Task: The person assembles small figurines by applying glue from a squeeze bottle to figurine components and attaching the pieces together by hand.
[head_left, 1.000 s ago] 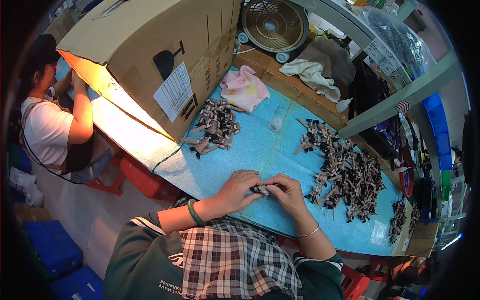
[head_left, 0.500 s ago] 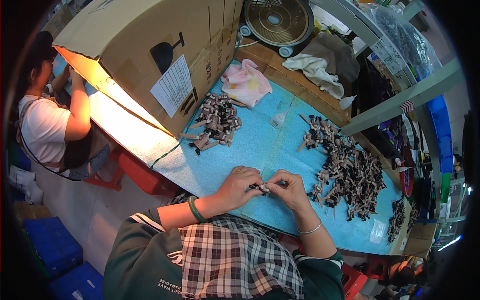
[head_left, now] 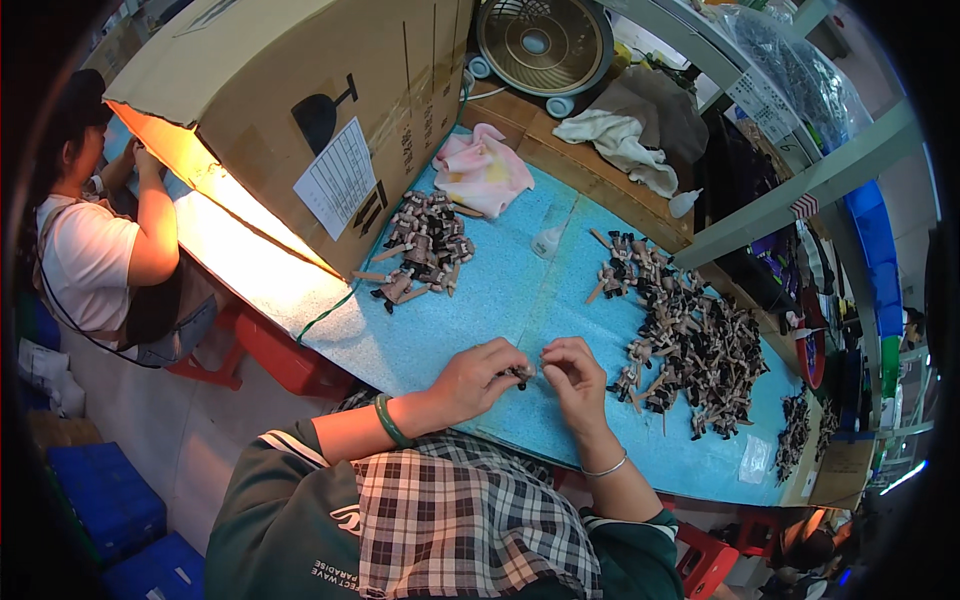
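Observation:
Near the front edge of the blue-topped table, my left hand pinches a small toy figure, dark with pale parts and mostly covered by the fingers. My right hand is just to its right, apart from the figure, with thumb and curled forefinger close together; anything between those fingertips is too small to make out. A large pile of similar brown, beige and black figures lies to the right of my right hand. Farther off on the left, beside the cardboard box, is a smaller pile of figures.
A tall cardboard box stands at the table's left, lit inside, with a person beyond it. Behind are a pink cloth, a small white bottle, a fan and a grey metal post.
My right hand has drawn away to the right from the figure, leaving a gap between the hands. My left hand still holds the figure. The view has shifted slightly.

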`<action>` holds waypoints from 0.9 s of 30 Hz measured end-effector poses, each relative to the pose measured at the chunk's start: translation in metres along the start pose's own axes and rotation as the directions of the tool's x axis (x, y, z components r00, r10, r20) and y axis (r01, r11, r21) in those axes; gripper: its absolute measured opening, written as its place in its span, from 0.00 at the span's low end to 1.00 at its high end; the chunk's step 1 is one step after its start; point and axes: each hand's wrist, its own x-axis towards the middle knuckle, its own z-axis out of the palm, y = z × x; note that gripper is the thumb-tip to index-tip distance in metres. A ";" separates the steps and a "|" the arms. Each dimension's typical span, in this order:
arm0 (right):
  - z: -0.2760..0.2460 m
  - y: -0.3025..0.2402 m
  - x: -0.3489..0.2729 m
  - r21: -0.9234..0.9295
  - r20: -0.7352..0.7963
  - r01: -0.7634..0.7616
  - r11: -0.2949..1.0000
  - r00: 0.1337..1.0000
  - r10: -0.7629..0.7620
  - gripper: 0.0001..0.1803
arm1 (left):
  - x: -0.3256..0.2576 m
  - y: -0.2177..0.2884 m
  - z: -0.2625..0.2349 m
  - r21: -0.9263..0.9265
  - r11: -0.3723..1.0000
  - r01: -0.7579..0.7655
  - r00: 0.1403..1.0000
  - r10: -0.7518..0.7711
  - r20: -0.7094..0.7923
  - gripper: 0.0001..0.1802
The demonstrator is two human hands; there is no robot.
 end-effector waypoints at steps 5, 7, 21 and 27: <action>0.007 -0.003 -0.005 -0.390 0.043 0.229 0.892 0.972 -0.231 0.12 | 0.004 -0.006 0.004 -0.135 0.987 0.092 0.995 -0.097 -0.037 0.13; 0.006 -0.002 -0.003 -0.414 0.038 0.284 0.865 0.955 -0.295 0.13 | 0.003 -0.007 0.004 -0.173 0.980 0.099 0.993 -0.108 -0.041 0.15; 0.004 0.001 -0.005 -0.469 0.057 0.387 0.794 0.910 -0.410 0.15 | -0.001 -0.005 0.005 0.074 0.996 -0.046 0.998 0.049 -0.047 0.15; 0.003 -0.002 -0.006 -0.530 0.096 0.446 0.721 0.877 -0.471 0.14 | 0.000 -0.002 0.005 0.168 0.983 -0.072 0.997 0.071 0.013 0.13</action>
